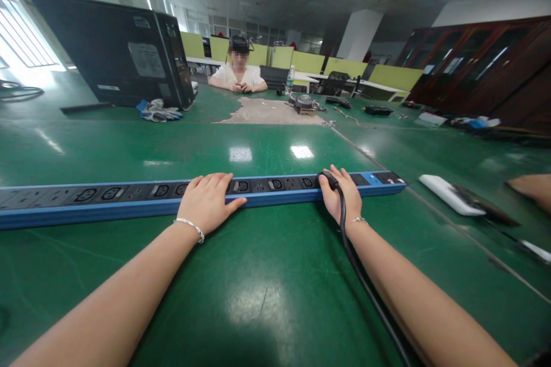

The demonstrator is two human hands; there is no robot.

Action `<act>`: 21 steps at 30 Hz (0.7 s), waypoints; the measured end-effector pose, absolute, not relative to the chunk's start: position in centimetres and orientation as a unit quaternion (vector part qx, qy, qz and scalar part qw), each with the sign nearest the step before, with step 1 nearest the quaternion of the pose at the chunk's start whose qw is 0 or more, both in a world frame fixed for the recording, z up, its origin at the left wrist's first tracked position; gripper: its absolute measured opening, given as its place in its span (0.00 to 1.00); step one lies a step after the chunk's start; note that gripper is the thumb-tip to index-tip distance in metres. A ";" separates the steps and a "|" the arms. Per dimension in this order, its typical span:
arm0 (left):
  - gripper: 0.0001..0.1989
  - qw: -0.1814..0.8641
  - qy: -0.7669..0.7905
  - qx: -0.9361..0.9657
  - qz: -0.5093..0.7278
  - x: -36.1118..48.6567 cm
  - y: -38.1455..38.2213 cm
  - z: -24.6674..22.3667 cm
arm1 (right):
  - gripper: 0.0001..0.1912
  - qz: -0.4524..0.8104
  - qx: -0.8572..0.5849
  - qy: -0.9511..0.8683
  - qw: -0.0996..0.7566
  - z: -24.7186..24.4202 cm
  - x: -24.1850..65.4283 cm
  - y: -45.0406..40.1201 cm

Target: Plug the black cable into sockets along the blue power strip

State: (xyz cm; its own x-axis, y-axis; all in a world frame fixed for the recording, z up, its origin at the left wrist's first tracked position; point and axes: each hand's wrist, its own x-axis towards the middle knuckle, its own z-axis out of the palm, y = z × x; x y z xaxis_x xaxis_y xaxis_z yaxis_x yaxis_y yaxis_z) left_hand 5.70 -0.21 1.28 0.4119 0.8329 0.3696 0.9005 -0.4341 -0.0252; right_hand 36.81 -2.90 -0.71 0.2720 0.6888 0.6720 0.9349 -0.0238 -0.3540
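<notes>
A long blue power strip [275, 199] with a row of black sockets lies across the green table. My left hand [209, 200] rests on top of it near the middle, fingers laid over the far edge and thumb stretched to the right. Toward the strip's right end, my right hand [342, 195] has its thumb and fingers around a black plug [329, 179], which sits at a socket; how deep it is seated cannot be told. The plug's black cable [359, 272] runs down along my right forearm to the bottom edge.
On the green table [267, 149] stand a black computer case [112, 51] and gloves [158, 110] at the left. A person [239, 71] sits opposite. A white device [451, 194] and another person's hand [534, 189] are at the right.
</notes>
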 end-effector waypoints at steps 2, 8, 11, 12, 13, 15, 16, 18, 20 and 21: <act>0.32 0.108 -0.521 -0.833 -0.154 5.7 -0.2 1.3 | 0.20 -0.165 -0.689 -0.596 0.376 -0.8 36.9 -3.2; 0.33 0.102 -0.520 -0.834 -0.154 5.7 -0.2 1.3 | 0.20 -0.171 -0.697 -0.598 0.356 -0.8 36.8 -3.7; 0.32 0.100 -0.522 -0.833 -0.156 5.7 -0.2 1.3 | 0.19 -0.167 -0.701 -0.595 0.356 -0.7 36.8 -3.8; 0.32 0.102 -0.523 -0.832 -0.156 5.7 -0.2 1.3 | 0.19 -0.163 -0.702 -0.597 0.354 -0.7 36.8 -3.8; 0.32 0.105 -0.523 -0.832 -0.155 5.7 -0.3 1.3 | 0.20 -0.160 -0.702 -0.598 0.352 -0.6 36.7 -3.8; 0.32 0.106 -0.522 -0.832 -0.152 5.6 -0.3 1.4 | 0.20 -0.156 -0.702 -0.601 0.349 -0.6 36.7 -3.9; 0.32 0.106 -0.522 -0.833 -0.153 5.6 -0.3 1.4 | 0.20 -0.156 -0.702 -0.600 0.349 -0.6 36.7 -4.0; 0.32 0.103 -0.521 -0.833 -0.157 5.6 -0.3 1.3 | 0.20 -0.154 -0.705 -0.597 0.351 -0.7 36.6 -4.0; 0.32 0.103 -0.520 -0.833 -0.159 5.6 -0.3 1.3 | 0.20 -0.149 -0.712 -0.588 0.353 -0.9 36.5 -3.9; 0.33 0.104 -0.521 -0.833 -0.158 5.6 -0.3 1.3 | 0.20 -0.147 -0.715 -0.585 0.354 -1.1 36.5 -3.9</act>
State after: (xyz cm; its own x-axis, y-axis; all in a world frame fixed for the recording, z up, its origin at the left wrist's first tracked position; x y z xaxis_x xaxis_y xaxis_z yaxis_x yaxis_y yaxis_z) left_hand 5.62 -0.26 1.27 0.4078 0.8340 0.3717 0.8996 -0.4366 -0.0075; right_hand 36.51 -3.86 -1.09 0.2731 0.7323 0.6238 0.9403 -0.0665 -0.3337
